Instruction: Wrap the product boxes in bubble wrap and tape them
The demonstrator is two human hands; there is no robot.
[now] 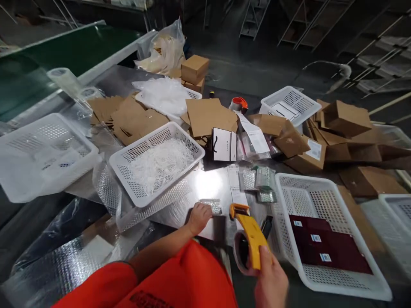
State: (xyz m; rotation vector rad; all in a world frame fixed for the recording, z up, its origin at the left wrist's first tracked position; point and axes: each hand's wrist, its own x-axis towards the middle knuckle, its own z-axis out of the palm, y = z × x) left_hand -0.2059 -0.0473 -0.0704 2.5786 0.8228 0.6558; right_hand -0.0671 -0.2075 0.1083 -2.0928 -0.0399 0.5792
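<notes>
Near the middle of the metal table (208, 184), the left hand (199, 219) is touching a bubble-wrapped packet (213, 206), its grip unclear; the right hand (272, 278) is grasping a yellow tape dispenser (253, 237), apart from it. Farther right, three wrapped packets (265, 178) are lying, seemingly finished; dark-red flat packs (327, 246) are sitting without bubble wrap in the right basket (305, 177).
</notes>
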